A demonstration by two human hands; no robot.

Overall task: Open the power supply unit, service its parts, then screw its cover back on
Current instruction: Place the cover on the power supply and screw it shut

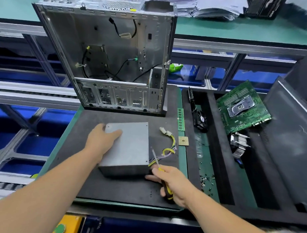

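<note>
The power supply unit [127,146] lies closed on the foam mat [117,187] under the flat, spread left hand [104,138], cover apparently still on, while the right hand [172,183], just beside its near corner, grips a screwdriver [161,173], so opening, servicing and re-screwing seem left.

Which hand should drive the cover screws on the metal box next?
Right. The right hand already grips the screwdriver, its tip near the box's near-right corner beside the wires. The left hand lies flat on the lid, well placed to steady it.
</note>
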